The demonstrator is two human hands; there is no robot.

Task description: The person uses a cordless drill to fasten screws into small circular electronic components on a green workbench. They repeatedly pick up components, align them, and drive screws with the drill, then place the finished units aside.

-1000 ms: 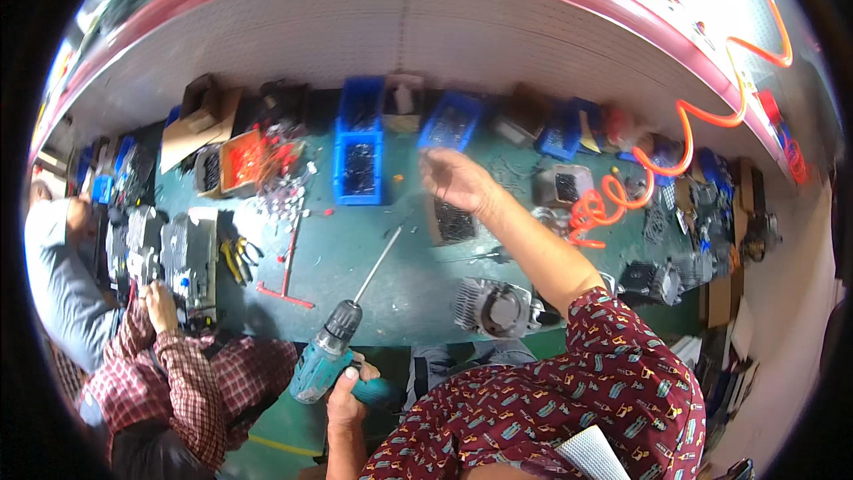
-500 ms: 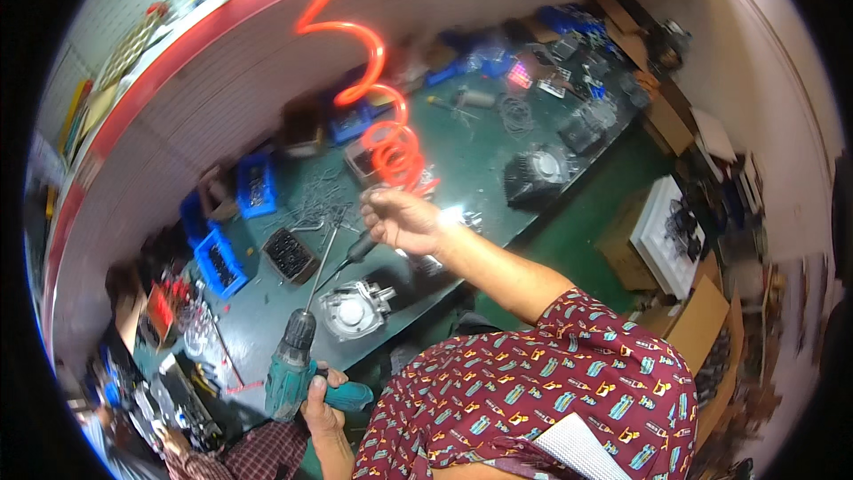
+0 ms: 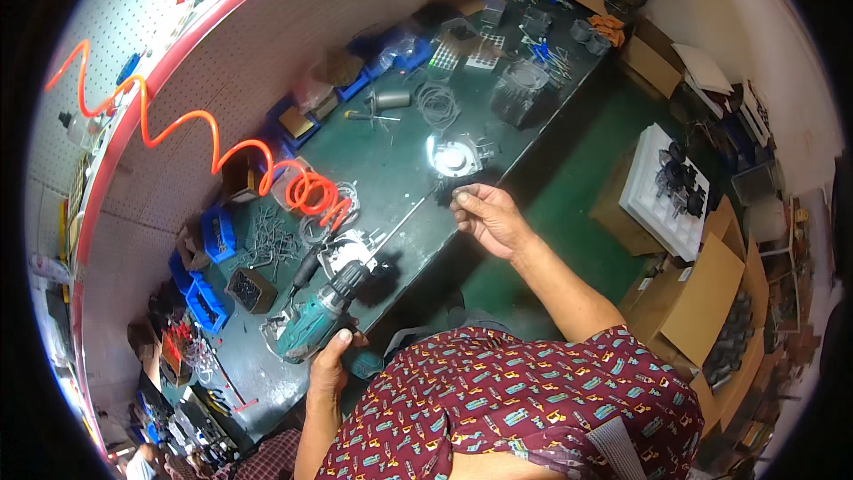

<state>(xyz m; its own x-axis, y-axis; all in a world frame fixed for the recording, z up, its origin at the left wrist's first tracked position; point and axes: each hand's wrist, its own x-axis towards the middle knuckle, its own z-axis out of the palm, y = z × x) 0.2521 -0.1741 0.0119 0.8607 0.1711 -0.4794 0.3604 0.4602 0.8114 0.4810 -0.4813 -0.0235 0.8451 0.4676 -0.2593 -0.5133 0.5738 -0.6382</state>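
My left hand [image 3: 330,363] is wrapped round the handle of a teal cordless drill [image 3: 311,324]. A long thin bit [image 3: 400,227] reaches from its chuck up and to the right. Close to the bit's tip, my right hand [image 3: 491,220] is closed with thumb and fingertips pinched; what they hold, if anything, is too small to make out. Beyond that hand a round-faced metal housing [image 3: 455,160] lies on the bench. A second metal housing [image 3: 351,252] sits behind the drill's chuck, partly covered by it. Another metal part [image 3: 275,329] shows beside the drill body.
An orange coiled air hose [image 3: 311,191] hangs over the green bench [image 3: 391,178]. Blue bins [image 3: 206,307], a box of dark screws [image 3: 251,290] and loose screws [image 3: 272,238] line the back. On the right stand a white foam tray [image 3: 653,182] and an open carton [image 3: 702,302].
The drill has swung so its bit points further right. My right hand has moved right, away from the air hose. The view has shifted, and the hose now stretches to the left.
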